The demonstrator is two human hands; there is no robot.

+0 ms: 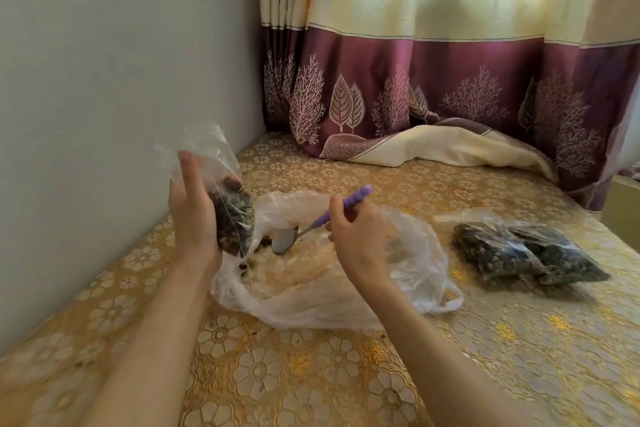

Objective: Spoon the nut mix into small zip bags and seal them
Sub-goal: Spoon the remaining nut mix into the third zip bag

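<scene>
My left hand (194, 208) holds a small clear zip bag (230, 215) upright above the table; its lower half is full of dark nut mix and its top hangs open. My right hand (360, 236) grips the purple handle of a metal spoon (285, 241). The spoon's empty bowl points down into a large thin plastic bag (415, 274) spread open on the table. Only a few scraps of nut mix (247, 265) lie inside that big bag, near the small bag's bottom.
Filled zip bags of nut mix (526, 253) lie on the table to the right. The table wears a gold floral cloth (277, 374). A grey wall (104, 114) runs along the left; a cream and maroon curtain (450, 87) drapes onto the far edge.
</scene>
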